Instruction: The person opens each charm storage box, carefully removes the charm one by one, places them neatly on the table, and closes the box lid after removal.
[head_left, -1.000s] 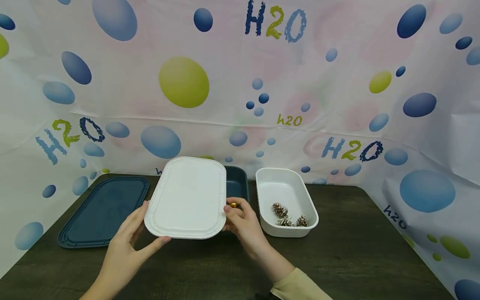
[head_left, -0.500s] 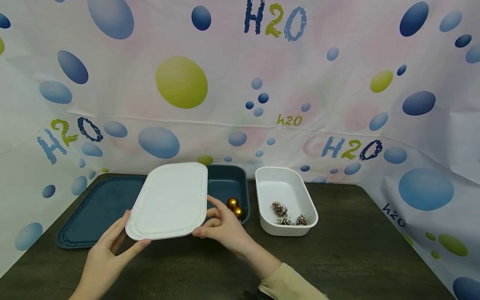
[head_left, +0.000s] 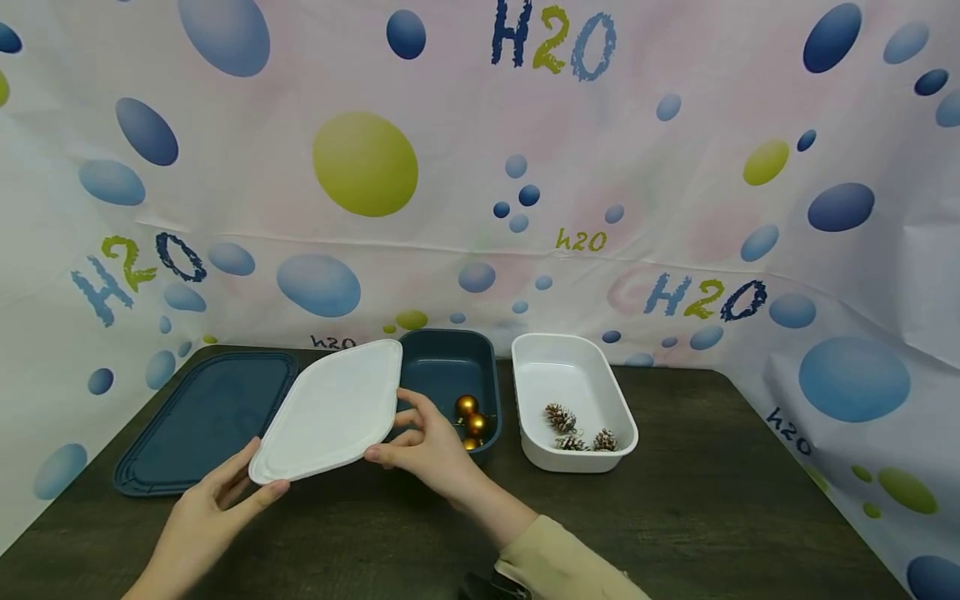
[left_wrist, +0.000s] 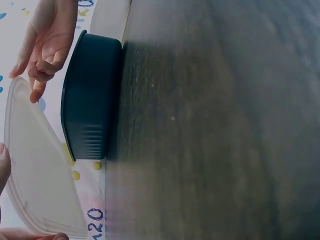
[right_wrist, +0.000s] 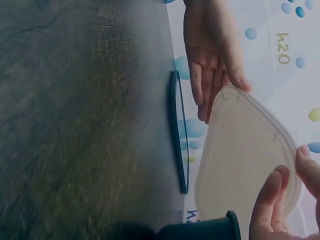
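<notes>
A white rounded rectangular lid is held tilted above the dark table, its right side higher than its left. My left hand holds the lower left corner, thumb along the near edge and fingers behind. With thumb and fingers my right hand pinches the right edge. The right wrist view shows the lid's underside with the right fingers against it. Behind the right hand stands a dark blue container with several gold baubles inside; part of it is hidden by the hand and lid.
A dark blue lid lies flat on the table at the left, partly behind the white lid. Right of the blue container stands a white container holding several pine cones. A patterned backdrop rises behind the table.
Both hands have carried the white lid left and tilted it more, away from in front of the blue container. The gold baubles have come into fuller view. The containers stay in place.
</notes>
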